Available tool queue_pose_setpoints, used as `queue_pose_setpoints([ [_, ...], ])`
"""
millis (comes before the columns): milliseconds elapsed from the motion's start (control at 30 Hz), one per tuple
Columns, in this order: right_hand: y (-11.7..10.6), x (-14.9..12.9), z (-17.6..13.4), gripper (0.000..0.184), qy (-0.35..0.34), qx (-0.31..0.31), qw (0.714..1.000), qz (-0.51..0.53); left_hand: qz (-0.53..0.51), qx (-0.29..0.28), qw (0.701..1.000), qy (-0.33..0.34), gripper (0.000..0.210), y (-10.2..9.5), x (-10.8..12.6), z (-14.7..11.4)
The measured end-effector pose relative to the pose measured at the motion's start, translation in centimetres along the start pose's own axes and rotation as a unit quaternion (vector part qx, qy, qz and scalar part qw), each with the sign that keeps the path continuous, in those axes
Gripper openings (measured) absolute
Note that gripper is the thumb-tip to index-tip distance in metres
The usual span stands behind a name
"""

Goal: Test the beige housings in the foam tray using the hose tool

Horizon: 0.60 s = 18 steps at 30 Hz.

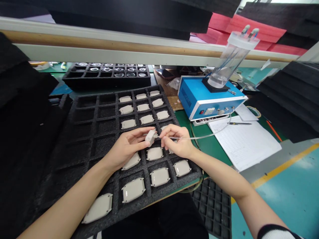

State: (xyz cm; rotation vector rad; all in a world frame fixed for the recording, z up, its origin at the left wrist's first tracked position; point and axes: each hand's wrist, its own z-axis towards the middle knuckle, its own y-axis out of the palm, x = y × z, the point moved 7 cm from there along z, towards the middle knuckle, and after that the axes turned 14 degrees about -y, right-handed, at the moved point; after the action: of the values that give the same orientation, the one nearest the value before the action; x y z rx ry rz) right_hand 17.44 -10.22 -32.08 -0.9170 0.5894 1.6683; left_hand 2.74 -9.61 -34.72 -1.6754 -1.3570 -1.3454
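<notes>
My left hand pinches a small pale watch case between thumb and fingers, tilted on its edge above a black foam tray. From the right, my right hand grips the end of a thin clear tube, held against or very close to the side of that case. The tip itself is too small to make out. Below both hands, several similar cases lie flat in the tray's compartments, while the left-hand compartments hold none. My hands hide part of the middle rows.
The tube runs to a blue machine with a clear cylinder on top. Papers lie to the right, with a pen on them. A second black tray of round parts stands behind, beneath a shelf edge.
</notes>
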Motion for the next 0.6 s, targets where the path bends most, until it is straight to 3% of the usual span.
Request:
queue_pose_setpoints([
  [600,0.01,-0.2,0.06,0.005,-0.007,0.001,1.0,0.002,0.0,-0.007,1.0,0.001,0.04,-0.03,-0.08,0.02],
])
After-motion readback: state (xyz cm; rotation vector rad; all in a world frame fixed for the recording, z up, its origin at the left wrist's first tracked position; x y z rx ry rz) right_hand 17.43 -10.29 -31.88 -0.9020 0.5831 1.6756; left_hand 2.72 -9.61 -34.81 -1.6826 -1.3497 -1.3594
